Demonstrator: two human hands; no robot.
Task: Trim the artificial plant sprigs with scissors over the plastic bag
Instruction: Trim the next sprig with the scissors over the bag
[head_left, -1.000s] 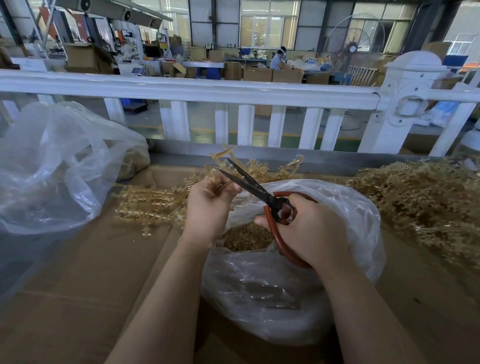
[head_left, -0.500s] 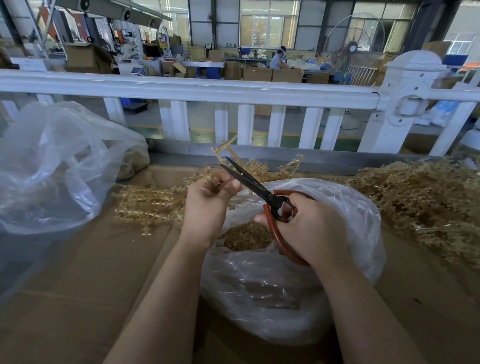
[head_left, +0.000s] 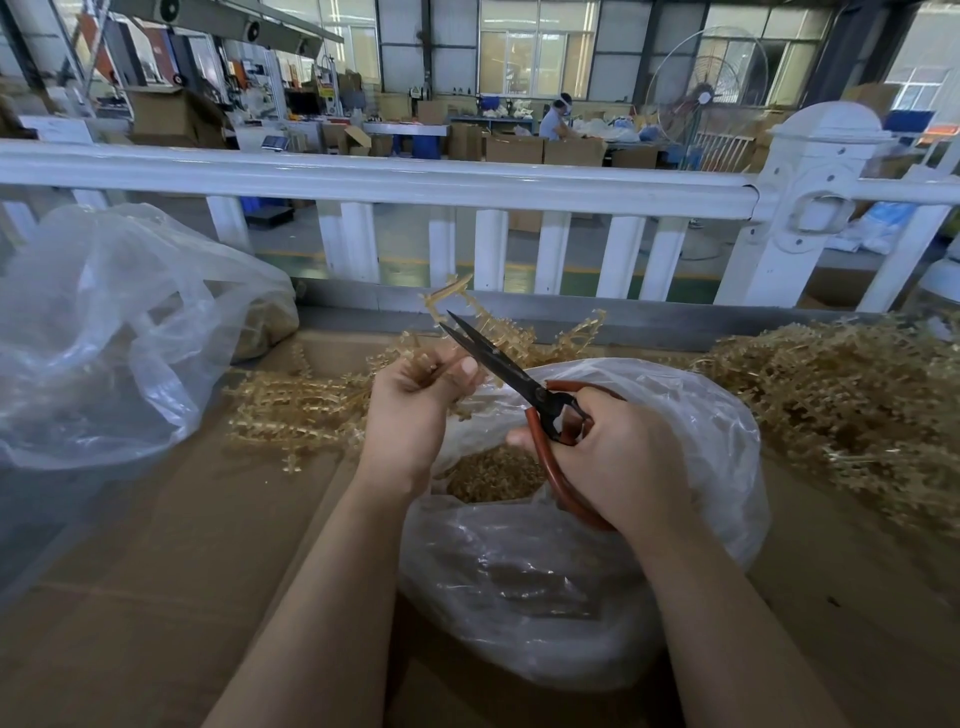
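Observation:
My left hand (head_left: 415, 410) grips a golden-tan plastic sprig (head_left: 452, 301) that sticks up past its fingers, just above the clear plastic bag (head_left: 701, 467). My right hand (head_left: 618, 457) holds the red-handled scissors (head_left: 498, 358); their dark blades are nearly together and point up-left, with the tips beside the sprig above my left thumb. Cut golden pieces (head_left: 493, 473) lie inside the bag's mouth below both hands.
A heap of sprigs (head_left: 852, 400) covers the cardboard at the right, and a smaller pile (head_left: 296, 405) lies left of my left hand. A second clear bag (head_left: 114, 332) sits at the far left. A white railing (head_left: 415, 179) runs across behind the worktop.
The scissor blades have drawn closer together at the sprig. The sprig in my left hand has risen slightly. Both hands stay over the bag.

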